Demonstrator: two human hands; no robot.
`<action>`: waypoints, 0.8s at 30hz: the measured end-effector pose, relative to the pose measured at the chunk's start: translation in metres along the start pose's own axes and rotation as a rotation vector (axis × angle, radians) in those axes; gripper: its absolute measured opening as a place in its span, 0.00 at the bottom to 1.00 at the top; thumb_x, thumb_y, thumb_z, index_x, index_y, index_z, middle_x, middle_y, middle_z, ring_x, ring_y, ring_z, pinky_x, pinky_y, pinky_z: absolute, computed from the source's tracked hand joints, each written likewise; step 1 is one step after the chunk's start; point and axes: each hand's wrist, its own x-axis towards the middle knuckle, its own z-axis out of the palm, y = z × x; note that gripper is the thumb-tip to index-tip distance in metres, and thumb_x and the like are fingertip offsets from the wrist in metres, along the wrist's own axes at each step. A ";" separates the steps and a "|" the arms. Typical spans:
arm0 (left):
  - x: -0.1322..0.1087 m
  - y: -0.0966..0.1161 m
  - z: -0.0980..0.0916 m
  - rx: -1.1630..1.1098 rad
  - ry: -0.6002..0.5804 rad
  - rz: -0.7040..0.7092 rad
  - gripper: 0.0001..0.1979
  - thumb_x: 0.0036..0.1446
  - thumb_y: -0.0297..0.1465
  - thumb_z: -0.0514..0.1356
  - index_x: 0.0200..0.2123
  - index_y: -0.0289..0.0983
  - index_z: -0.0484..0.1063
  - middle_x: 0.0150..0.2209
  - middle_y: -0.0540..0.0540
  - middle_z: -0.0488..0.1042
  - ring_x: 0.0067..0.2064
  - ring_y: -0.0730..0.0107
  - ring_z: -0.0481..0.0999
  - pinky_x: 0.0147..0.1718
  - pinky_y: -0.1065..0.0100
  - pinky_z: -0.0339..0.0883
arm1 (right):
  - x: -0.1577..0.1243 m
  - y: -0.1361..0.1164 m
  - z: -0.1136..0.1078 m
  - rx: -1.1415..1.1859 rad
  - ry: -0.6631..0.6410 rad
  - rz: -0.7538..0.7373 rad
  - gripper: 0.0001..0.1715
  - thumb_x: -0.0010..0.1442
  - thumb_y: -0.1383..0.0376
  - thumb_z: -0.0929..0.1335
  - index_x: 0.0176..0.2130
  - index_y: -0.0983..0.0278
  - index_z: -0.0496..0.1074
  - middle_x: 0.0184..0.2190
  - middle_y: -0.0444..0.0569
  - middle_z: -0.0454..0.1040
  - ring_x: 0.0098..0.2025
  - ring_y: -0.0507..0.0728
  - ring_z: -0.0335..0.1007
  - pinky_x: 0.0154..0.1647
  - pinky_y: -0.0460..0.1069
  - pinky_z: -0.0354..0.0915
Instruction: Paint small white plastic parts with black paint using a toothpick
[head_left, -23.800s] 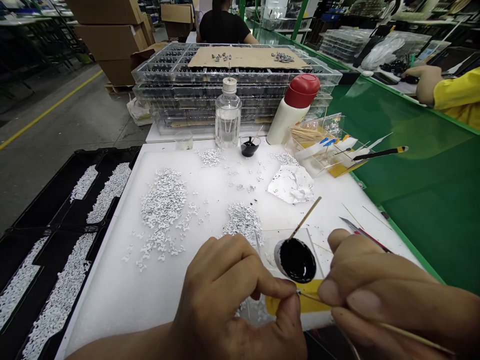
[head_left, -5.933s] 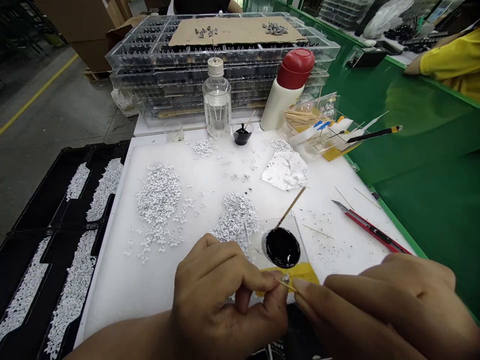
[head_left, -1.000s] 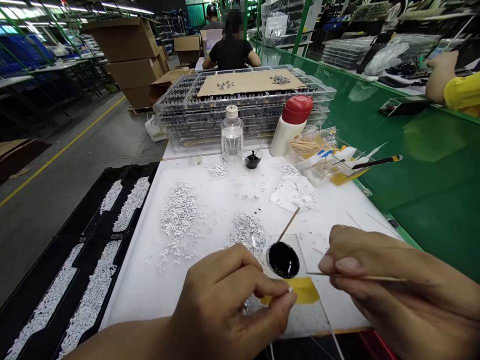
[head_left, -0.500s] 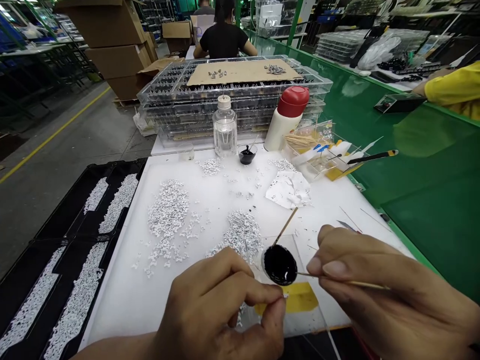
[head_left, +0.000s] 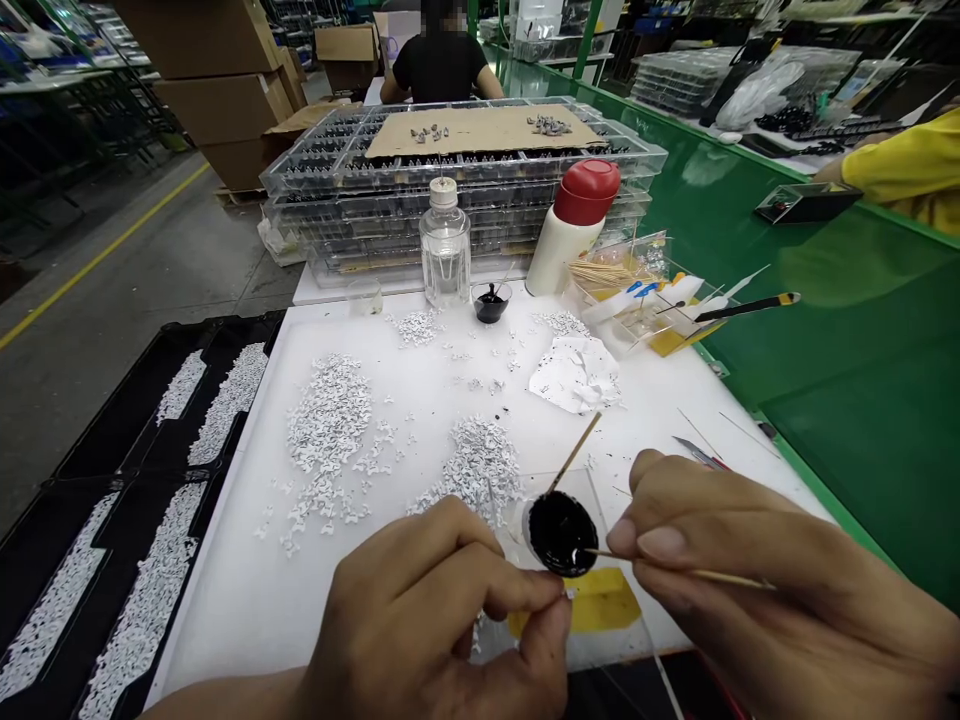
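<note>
Between thumb and forefinger, my left hand (head_left: 450,610) pinches a small white part (head_left: 568,592), mostly covered by the fingertips. My right hand (head_left: 735,560) grips a thin wooden stick (head_left: 705,575); its tip reaches into a round cup of black paint (head_left: 562,532). A second wooden stick (head_left: 577,450) leans out of the cup's far side. The cup stands on a clear plate, with yellow tape (head_left: 604,602) at the near side. Just beyond my left hand lies a heap of small white parts (head_left: 480,462).
Another pile of white parts (head_left: 330,415) lies left. Behind stand a clear bottle (head_left: 445,245), a small black-paint bowl (head_left: 490,304), a red-capped flask (head_left: 571,225) and a box of sticks (head_left: 630,310). Black trays (head_left: 135,450) flank the table's left; a green partition (head_left: 825,350) runs right.
The right-hand stick's tip has moved from the cup's right rim inward over the black paint. My left hand keeps its pinch. The whole view has shifted slightly.
</note>
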 end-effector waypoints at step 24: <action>-0.006 -0.001 0.003 -0.029 0.004 -0.037 0.13 0.71 0.16 0.68 0.36 0.38 0.83 0.27 0.55 0.77 0.22 0.80 0.77 0.21 0.79 0.73 | 0.004 -0.004 -0.002 0.005 -0.029 0.053 0.27 0.79 0.73 0.81 0.69 0.50 0.89 0.48 0.48 0.95 0.36 0.62 0.90 0.39 0.58 0.87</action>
